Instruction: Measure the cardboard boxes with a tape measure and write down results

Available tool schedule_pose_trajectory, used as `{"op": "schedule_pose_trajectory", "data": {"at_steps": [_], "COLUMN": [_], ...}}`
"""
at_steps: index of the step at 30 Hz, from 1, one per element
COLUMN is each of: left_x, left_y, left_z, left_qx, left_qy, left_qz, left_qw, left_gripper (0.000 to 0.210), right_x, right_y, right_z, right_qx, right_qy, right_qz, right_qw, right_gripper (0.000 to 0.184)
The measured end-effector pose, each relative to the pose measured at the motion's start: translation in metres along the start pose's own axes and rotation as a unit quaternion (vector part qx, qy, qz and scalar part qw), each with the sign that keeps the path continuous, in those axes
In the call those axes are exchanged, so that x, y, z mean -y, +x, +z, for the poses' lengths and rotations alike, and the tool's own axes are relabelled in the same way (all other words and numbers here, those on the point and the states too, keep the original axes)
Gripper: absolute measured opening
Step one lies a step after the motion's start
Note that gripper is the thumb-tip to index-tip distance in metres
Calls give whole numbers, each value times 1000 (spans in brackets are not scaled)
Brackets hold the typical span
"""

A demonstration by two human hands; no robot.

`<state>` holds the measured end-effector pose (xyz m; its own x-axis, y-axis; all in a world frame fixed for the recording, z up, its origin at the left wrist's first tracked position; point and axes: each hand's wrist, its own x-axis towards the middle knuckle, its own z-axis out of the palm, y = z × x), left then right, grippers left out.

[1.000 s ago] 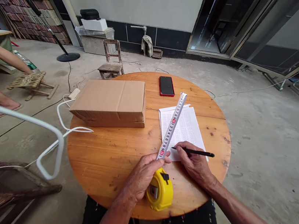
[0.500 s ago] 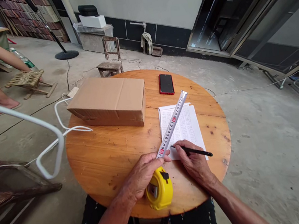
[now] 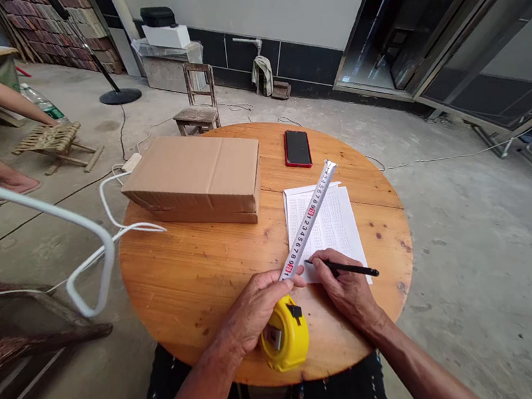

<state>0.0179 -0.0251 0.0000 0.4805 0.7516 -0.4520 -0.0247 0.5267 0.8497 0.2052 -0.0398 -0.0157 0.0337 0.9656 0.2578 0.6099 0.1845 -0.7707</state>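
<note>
A round wooden tabletop [image 3: 196, 268] carries the things, its orange-brown boards dotted with dark knots toward the right edge. A closed cardboard box [image 3: 193, 176] lies flat by the far left edge, covering part of the rim there. Near the far edge, right of the box and apart from it, lies a phone [image 3: 297, 149] in a red case, dark screen up. Nearer the right edge lie white papers [image 3: 339, 229], overlapping, the top one bearing rows of small marks. A white cord [image 3: 148, 227] shows over the left edge; whether it touches the wood is unclear.
</note>
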Motion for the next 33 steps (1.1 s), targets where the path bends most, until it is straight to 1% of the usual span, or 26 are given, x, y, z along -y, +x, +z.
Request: {"op": "schedule_pose_trajectory", "data": {"at_steps": [8, 14, 20, 23, 33], "left_x": [1, 0, -2, -4, -8], "left_y": [-1, 2, 1, -1, -1], "left_z": [0, 0, 1, 3, 5], "left_qx": [5, 8, 4, -5, -7], "left_qy": [-17, -26, -22, -21, -48], "left_qz": [-9, -12, -15, -27, -43], "left_qw": [1000, 1000, 1000, 999, 998], "left_gripper": [26, 26, 26, 27, 26], "right_x": [-3, -6, -6, -5, -4], "right_y": [-1, -2, -1, -1, -2], "right_z": [0, 1, 2, 2, 2], "right_qx": [-3, -33, -23, -23, -13], "right_qy": [11, 21, 16, 12, 6], "right_qz": [5, 27, 29, 23, 17], "right_qw": [1000, 999, 999, 999, 1000], "right_gripper": [17, 18, 18, 18, 17]}}
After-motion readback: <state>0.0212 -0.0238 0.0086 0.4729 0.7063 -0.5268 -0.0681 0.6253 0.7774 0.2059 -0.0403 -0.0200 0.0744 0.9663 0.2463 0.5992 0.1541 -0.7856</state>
